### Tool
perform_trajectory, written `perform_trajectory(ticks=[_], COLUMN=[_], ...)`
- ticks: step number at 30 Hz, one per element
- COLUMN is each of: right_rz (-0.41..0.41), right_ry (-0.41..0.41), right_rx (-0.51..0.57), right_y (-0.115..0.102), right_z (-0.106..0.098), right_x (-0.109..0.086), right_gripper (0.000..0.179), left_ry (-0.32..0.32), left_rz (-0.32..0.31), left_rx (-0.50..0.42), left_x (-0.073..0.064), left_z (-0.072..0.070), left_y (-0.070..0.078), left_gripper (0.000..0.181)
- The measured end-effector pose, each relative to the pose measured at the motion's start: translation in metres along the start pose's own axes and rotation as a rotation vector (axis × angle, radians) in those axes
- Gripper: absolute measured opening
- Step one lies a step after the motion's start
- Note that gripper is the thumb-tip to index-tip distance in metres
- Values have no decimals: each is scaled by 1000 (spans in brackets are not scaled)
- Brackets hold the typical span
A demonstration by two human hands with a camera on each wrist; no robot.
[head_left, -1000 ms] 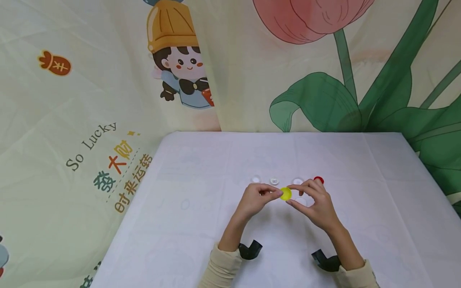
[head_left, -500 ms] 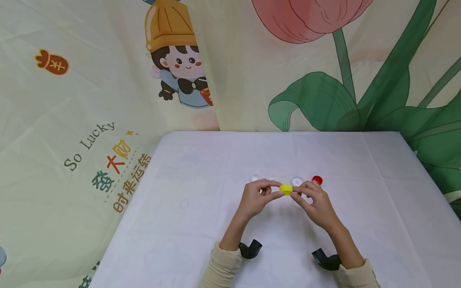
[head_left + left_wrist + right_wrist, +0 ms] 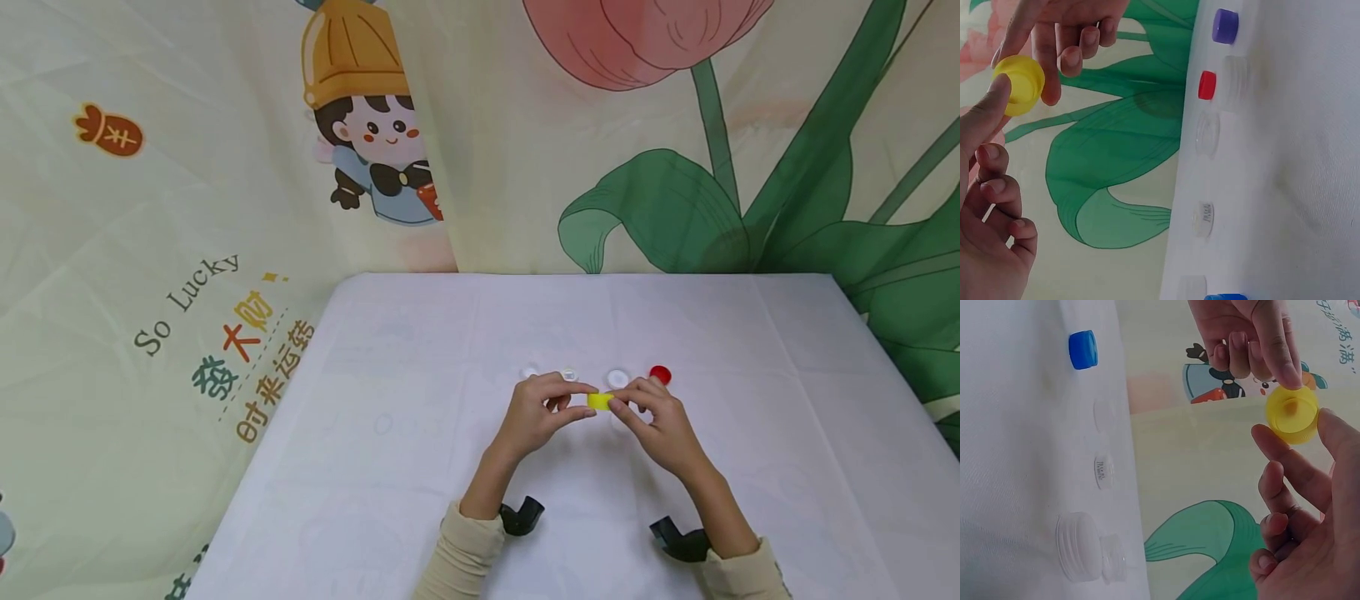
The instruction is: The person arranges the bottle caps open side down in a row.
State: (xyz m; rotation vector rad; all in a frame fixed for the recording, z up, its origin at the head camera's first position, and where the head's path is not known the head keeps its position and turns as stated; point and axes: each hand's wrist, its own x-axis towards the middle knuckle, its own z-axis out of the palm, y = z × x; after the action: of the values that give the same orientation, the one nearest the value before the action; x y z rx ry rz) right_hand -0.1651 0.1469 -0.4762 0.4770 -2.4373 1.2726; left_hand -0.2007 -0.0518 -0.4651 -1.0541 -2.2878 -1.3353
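In the head view a yellow bottle cap [image 3: 600, 402] is held up over the white table, its side turned to the head camera. My left hand [image 3: 534, 414] pinches it from the left with thumb and index finger. On the cap's right, my right hand [image 3: 658, 425] also has thumb and index finger at its edge. The hollow inside of the yellow cap [image 3: 1025, 87] shows in the left wrist view, where the left thumb overlaps it. Behind the hands, a red cap [image 3: 660, 375] and a clear round cap [image 3: 617, 379] lie on the table.
A purple cap [image 3: 1225, 26] and a large clear ridged lid [image 3: 1235, 83] stand near the red cap. A blue cap [image 3: 1083, 350] lies toward the left end, with a small printed clear cap [image 3: 1103, 472] between. A printed cloth [image 3: 495, 167] hangs behind the table.
The yellow cap has turned from facing the head camera to side-on. The right thumb and index finger have drawn closer together at its edge. The left hand has shifted slightly.
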Motion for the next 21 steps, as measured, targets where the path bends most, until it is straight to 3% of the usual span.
perform_trajectory(ticks=[6, 13, 21], right_rz=[12, 31, -3], right_ry=[-6, 25, 71], right_rx=[12, 25, 34], right_y=[3, 2, 0], right_z=[0, 0, 0], right_x=[-1, -1, -1], right_gripper=[10, 18, 33], left_ry=[-4, -2, 18], left_rz=[18, -13, -71], left_rx=[11, 8, -27], left_x=[-1, -1, -2], left_z=[1, 2, 4], left_y=[-1, 0, 2], left_gripper=[25, 43, 36])
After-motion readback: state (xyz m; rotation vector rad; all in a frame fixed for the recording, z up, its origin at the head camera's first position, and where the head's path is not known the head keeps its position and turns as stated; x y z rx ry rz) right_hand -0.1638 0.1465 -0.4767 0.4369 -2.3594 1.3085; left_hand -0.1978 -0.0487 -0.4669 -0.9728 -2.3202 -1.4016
